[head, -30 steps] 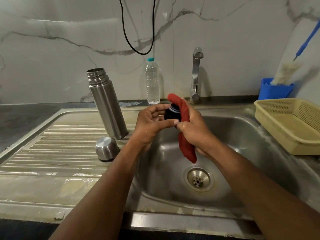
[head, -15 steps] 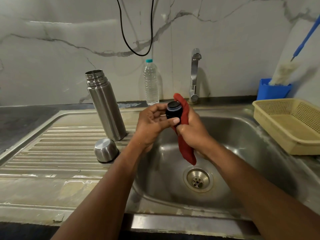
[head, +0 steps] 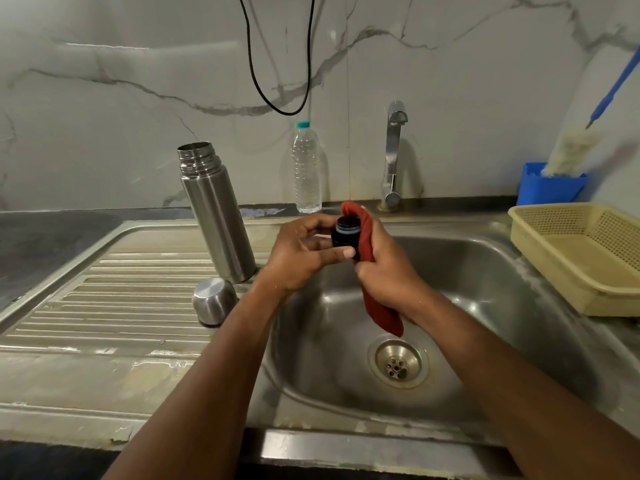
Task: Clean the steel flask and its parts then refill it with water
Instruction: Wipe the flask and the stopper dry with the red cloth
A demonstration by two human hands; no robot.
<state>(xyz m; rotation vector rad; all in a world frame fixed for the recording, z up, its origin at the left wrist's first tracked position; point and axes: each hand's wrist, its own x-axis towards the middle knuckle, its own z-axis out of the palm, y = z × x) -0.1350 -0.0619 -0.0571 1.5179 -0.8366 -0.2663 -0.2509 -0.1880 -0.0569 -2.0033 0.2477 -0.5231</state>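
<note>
- My left hand grips the stopper; my right hand rubs it with the cloth.
- Flask stands open, cup beside it; refilling appears left to do.

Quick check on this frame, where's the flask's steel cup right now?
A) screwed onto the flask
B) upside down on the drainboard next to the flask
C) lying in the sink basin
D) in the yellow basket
B: the steel cup sits mouth-down on the ribbed drainboard, just in front of the open steel flask, whose threaded neck is bare.
</note>
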